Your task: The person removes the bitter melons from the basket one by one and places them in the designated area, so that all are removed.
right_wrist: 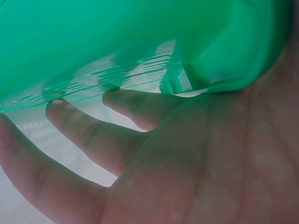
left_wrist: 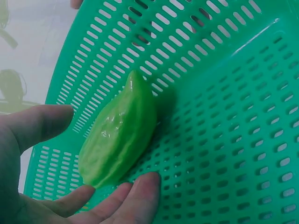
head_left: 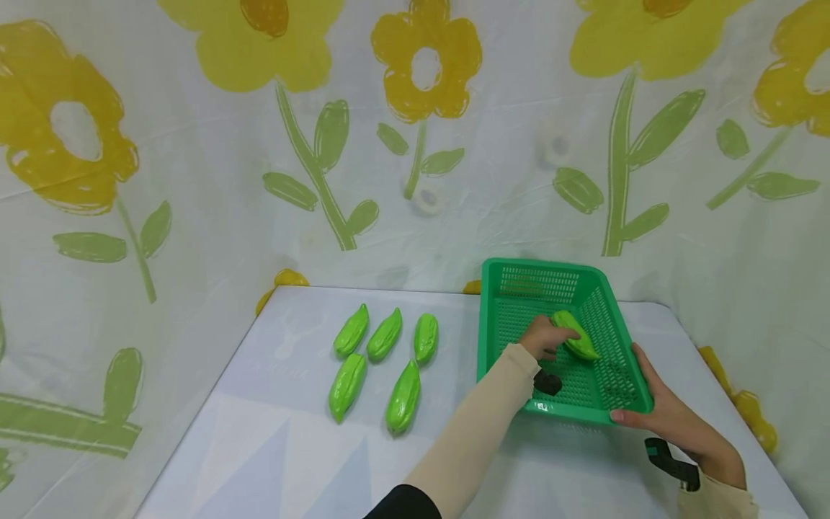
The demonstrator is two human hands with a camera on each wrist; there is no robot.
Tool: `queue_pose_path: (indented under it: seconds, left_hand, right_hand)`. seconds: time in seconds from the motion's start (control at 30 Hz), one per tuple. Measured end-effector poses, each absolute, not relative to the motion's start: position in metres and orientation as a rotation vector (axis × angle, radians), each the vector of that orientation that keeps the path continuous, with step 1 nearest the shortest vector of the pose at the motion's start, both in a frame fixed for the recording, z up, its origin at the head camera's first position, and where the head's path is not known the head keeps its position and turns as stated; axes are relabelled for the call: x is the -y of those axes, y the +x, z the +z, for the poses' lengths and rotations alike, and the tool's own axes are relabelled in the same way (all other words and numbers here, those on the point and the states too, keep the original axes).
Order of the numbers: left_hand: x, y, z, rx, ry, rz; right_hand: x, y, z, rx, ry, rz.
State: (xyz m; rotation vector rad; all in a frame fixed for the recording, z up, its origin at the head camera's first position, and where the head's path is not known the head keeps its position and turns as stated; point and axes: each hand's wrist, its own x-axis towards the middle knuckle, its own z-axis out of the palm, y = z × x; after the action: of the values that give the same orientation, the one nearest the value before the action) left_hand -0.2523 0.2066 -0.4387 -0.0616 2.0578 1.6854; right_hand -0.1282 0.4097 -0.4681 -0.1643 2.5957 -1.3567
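A glossy green, ridged bitter melon (head_left: 576, 336) lies inside the green plastic basket (head_left: 483, 324), against its right side. My left hand (head_left: 548, 336) reaches into the basket beside it. In the left wrist view the thumb stands apart from the melon (left_wrist: 119, 135), and the fingers are spread, one fingertip right at its lower end. At the basket's near right corner, my right hand (head_left: 681, 418) grips the rim with the thumb on top. The right wrist view has its fingers (right_wrist: 88, 135) along the outside of the slotted wall.
Several more bitter melons (head_left: 403, 398) lie in two loose rows on the white table (head_left: 292, 418), left of the basket. A flower-printed curtain (head_left: 493, 180) hangs behind and beside the table. A dark wrist device (head_left: 671, 461) sits by the right hand.
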Motion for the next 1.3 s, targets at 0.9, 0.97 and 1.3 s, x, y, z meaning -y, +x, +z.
queue_pose_path:
  seconds: [0.9, 0.97, 1.3]
  left_hand:
    - [-0.219, -0.247, -0.436, -2.044, -0.003, 1.695]
    - [-0.22, -0.247, -0.437, -2.049, 0.013, 1.694]
    - [-0.224, -0.244, -0.434, -2.042, -0.014, 1.746]
  right_hand:
    - [-0.409, -0.128, -0.465, -2.603, -0.174, -1.32]
    - [-0.408, -0.127, -0.465, -2.615, -0.178, -1.312]
    - [-0.409, -0.127, -0.466, -2.625, -0.191, -1.302]
